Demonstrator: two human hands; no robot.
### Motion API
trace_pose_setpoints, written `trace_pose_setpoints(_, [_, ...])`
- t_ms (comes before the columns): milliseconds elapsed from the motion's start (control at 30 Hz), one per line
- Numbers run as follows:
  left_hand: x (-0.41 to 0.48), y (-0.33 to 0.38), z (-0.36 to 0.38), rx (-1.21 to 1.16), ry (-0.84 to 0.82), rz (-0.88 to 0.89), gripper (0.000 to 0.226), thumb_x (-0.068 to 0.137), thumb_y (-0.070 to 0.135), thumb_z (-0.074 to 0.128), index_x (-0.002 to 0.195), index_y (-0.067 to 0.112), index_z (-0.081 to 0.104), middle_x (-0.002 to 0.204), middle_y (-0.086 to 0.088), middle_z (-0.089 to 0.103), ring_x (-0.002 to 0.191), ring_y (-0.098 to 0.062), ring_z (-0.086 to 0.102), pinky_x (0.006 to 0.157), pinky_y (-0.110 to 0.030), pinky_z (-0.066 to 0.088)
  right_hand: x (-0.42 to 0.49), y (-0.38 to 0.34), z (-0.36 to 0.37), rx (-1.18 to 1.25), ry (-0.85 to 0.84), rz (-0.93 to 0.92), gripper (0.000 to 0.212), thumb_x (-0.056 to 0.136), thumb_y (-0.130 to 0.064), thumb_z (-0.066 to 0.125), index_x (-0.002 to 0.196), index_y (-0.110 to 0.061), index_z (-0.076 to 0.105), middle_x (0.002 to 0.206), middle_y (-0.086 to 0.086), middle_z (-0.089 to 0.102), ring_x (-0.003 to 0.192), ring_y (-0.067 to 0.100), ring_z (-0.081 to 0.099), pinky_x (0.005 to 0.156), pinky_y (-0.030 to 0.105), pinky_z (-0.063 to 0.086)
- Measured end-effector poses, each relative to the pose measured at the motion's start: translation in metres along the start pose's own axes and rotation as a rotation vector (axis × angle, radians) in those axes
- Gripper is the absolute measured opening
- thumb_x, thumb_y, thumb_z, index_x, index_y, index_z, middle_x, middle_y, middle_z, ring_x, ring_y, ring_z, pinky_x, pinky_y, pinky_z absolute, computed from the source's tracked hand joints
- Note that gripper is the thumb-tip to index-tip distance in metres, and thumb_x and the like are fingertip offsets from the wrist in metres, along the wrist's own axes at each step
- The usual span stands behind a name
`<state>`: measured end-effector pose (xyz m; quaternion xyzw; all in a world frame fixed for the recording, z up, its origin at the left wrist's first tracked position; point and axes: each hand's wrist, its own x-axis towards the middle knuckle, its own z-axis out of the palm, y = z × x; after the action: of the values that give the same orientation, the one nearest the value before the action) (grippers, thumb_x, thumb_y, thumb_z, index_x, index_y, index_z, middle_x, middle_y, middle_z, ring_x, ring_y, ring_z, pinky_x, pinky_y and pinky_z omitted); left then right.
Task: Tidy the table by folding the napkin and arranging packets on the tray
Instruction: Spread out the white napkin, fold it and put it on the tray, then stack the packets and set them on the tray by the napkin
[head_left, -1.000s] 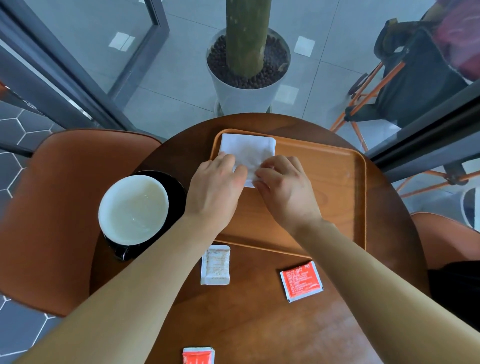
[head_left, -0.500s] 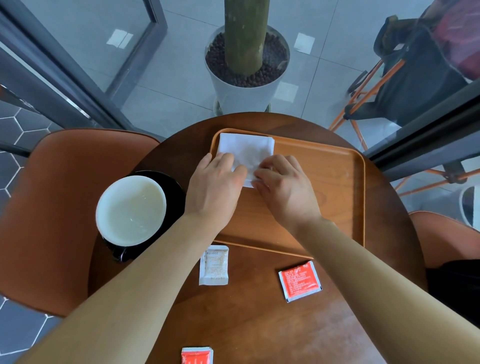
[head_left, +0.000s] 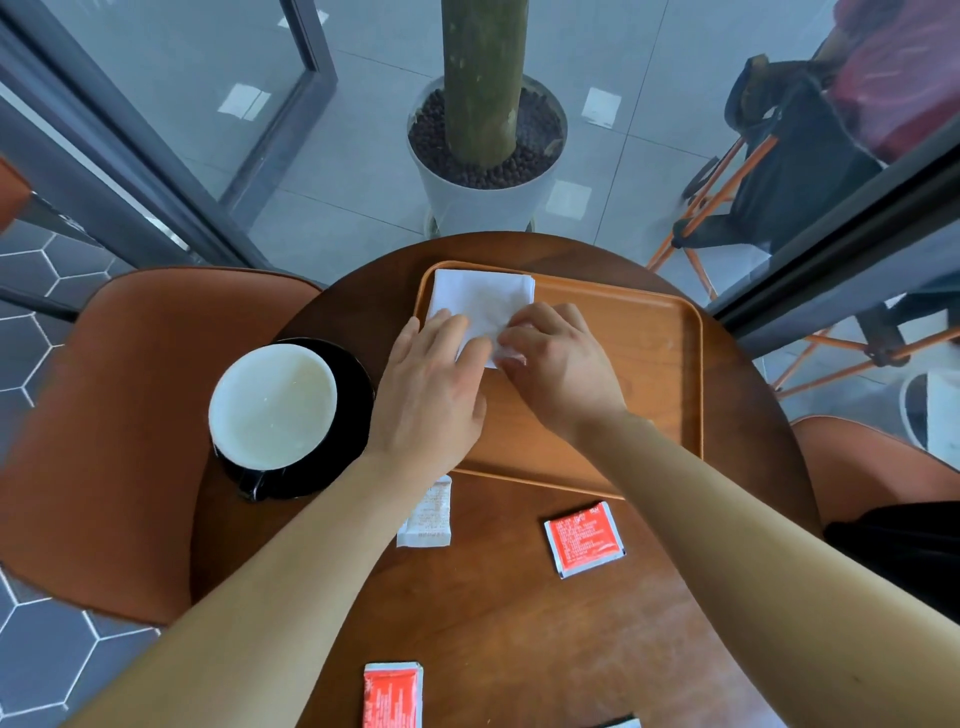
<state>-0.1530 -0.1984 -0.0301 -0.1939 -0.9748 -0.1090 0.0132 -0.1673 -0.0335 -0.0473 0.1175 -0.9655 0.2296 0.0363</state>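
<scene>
A white folded napkin (head_left: 480, 301) lies in the far left corner of the orange tray (head_left: 644, 364). My left hand (head_left: 428, 395) lies flat on the napkin's near left edge, fingers together. My right hand (head_left: 558, 364) pinches the napkin's near right corner with curled fingers. On the wooden table in front of the tray lie a white packet (head_left: 427, 517), partly under my left forearm, a red packet (head_left: 584, 539), and another red packet (head_left: 393, 695) near the bottom edge.
A white cup on a black saucer (head_left: 275, 410) stands left of the tray. Orange chairs (head_left: 130, 415) flank the round table (head_left: 519, 623). A potted trunk (head_left: 485, 156) stands on the floor beyond, behind glass. Something pale pokes in at the bottom edge.
Both hands stay on the napkin's near edge with only slight finger shifts. The packets and cup have not moved.
</scene>
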Motion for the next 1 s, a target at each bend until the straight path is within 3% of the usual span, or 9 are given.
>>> trace_pose_setpoints(100, [-0.019, 0.005, -0.001, -0.048, 0.017, 0.017, 0.034, 0.081, 0.009, 0.071, 0.115, 0.008, 0.065, 0.127, -0.017, 0.062, 0.126, -0.035, 0.056, 0.113, -0.052, 0.038, -0.012, -0.001, -0.008, 0.008, 0.035, 0.000, 0.023, 0.090, -0.014, 0.072, 0.112, -0.008, 0.074, 0.115, 0.006, 0.068, 0.103, 0.034, 0.055, 0.080, 0.043, 0.053])
trace_pose_setpoints(433, [-0.056, 0.018, -0.005, -0.020, -0.077, -0.027, 0.037, 0.088, 0.016, 0.067, 0.124, 0.010, 0.063, 0.137, -0.016, 0.058, 0.133, -0.033, 0.051, 0.115, -0.053, 0.037, -0.051, -0.013, -0.015, 0.009, 0.023, -0.014, 0.032, 0.087, -0.013, 0.073, 0.119, -0.009, 0.071, 0.117, 0.007, 0.067, 0.104, 0.032, 0.056, 0.082, 0.039, 0.053])
trace_pose_setpoints(600, [-0.084, 0.021, -0.009, -0.090, -0.058, -0.051, 0.034, 0.088, 0.013, 0.067, 0.122, 0.009, 0.066, 0.133, -0.015, 0.060, 0.125, -0.032, 0.057, 0.103, -0.045, 0.051, -0.083, -0.023, -0.026, 0.052, 0.036, 0.012, 0.030, 0.090, -0.014, 0.070, 0.120, -0.010, 0.070, 0.119, 0.004, 0.067, 0.106, 0.029, 0.056, 0.083, 0.037, 0.053])
trace_pose_setpoints(733, [-0.123, 0.018, -0.003, -0.088, -0.101, -0.073, 0.034, 0.087, 0.013, 0.067, 0.121, 0.010, 0.067, 0.129, -0.011, 0.062, 0.117, -0.027, 0.061, 0.092, -0.040, 0.056, -0.144, -0.022, -0.031, 0.053, 0.072, 0.016, 0.023, 0.089, -0.014, 0.071, 0.112, -0.011, 0.071, 0.110, 0.003, 0.068, 0.095, 0.028, 0.059, 0.078, 0.036, 0.052])
trace_pose_setpoints(867, [-0.150, 0.017, 0.004, -0.045, -0.189, -0.119, 0.039, 0.091, 0.018, 0.065, 0.129, 0.014, 0.062, 0.144, -0.008, 0.053, 0.134, -0.024, 0.050, 0.102, -0.036, 0.051, -0.195, -0.020, -0.023, 0.011, 0.008, 0.065, 0.021, 0.088, -0.011, 0.070, 0.109, -0.012, 0.073, 0.108, 0.001, 0.069, 0.091, 0.029, 0.062, 0.071, 0.037, 0.056])
trace_pose_setpoints(1000, [-0.159, 0.031, 0.007, -0.086, -0.183, -0.169, 0.041, 0.093, 0.024, 0.061, 0.134, 0.017, 0.059, 0.149, -0.006, 0.048, 0.140, -0.021, 0.044, 0.108, -0.034, 0.047, -0.204, -0.025, -0.008, -0.044, -0.031, 0.059, 0.033, 0.082, -0.001, 0.070, 0.115, -0.005, 0.070, 0.114, 0.009, 0.069, 0.094, 0.034, 0.061, 0.079, 0.040, 0.057])
